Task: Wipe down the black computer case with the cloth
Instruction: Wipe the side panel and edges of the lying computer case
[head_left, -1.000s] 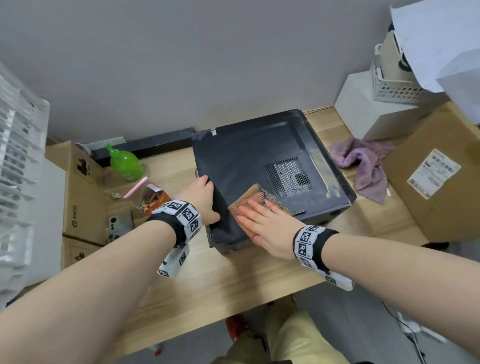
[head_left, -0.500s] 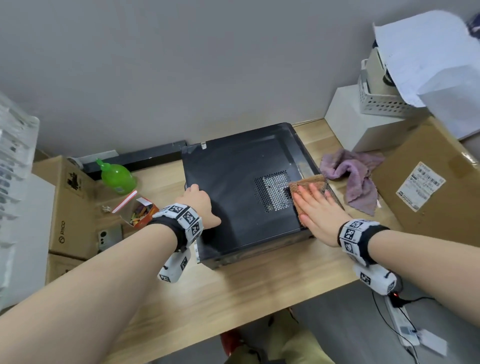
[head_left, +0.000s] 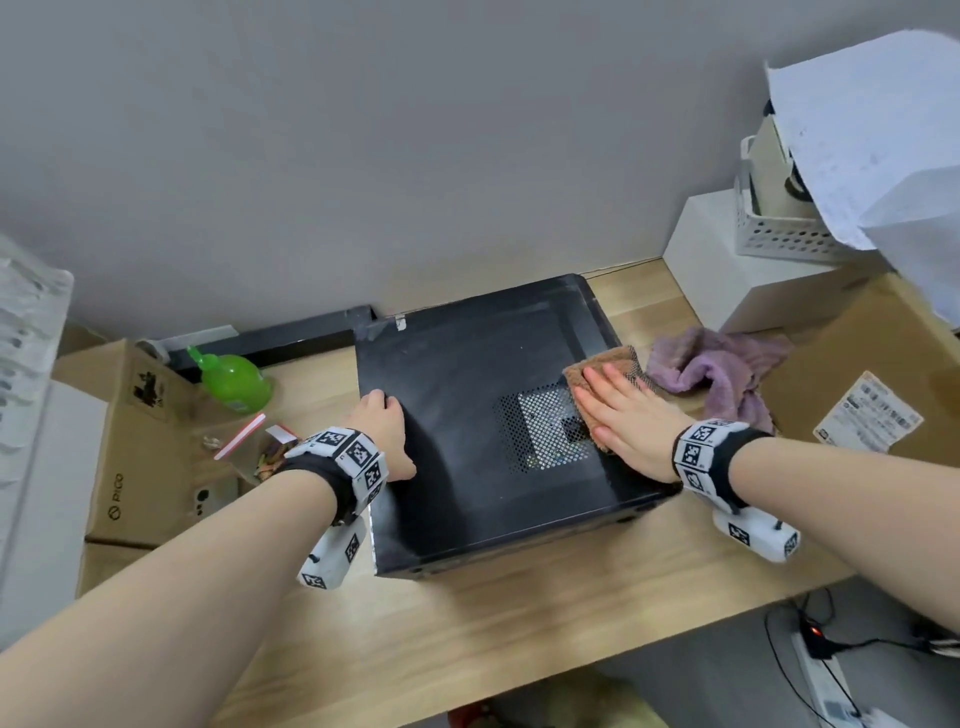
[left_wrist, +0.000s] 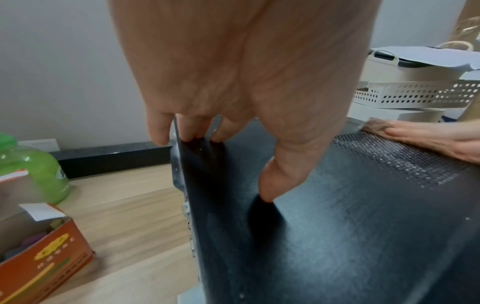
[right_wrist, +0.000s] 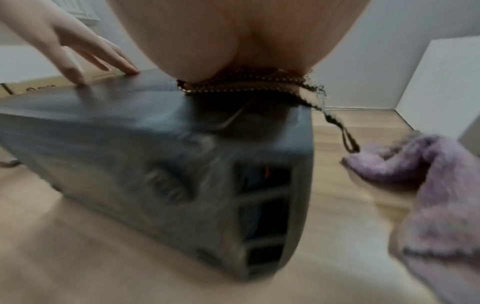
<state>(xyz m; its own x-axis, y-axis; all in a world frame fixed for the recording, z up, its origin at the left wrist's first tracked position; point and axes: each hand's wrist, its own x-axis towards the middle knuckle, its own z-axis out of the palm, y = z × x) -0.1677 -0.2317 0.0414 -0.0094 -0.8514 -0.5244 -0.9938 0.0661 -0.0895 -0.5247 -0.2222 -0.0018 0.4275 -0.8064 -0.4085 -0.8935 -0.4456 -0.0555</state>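
Note:
The black computer case (head_left: 457, 415) lies on its side on the wooden desk (head_left: 519, 613). My right hand (head_left: 623, 415) lies flat on a brown cloth (head_left: 597, 361), pressing it onto the case's top panel by the vent grille near the right edge. In the right wrist view the cloth (right_wrist: 246, 82) is squeezed under my palm (right_wrist: 233, 41), with a loop hanging off the case (right_wrist: 130, 127). My left hand (head_left: 384, 431) rests on the case's left edge. In the left wrist view its fingers (left_wrist: 194, 127) sit on the rim and the thumb touches the top panel (left_wrist: 337, 226).
A purple cloth (head_left: 711, 369) lies crumpled right of the case. A large cardboard box (head_left: 872, 395), a white box (head_left: 727, 260) and a perforated basket (head_left: 779, 228) crowd the right. On the left are a green bottle (head_left: 234, 382), a small orange box (left_wrist: 46, 257) and cardboard boxes (head_left: 135, 441).
My right hand has slid the brown cloth from the front-left of the top panel across to the right edge, then a little farther back. The left hand stayed on the left edge.

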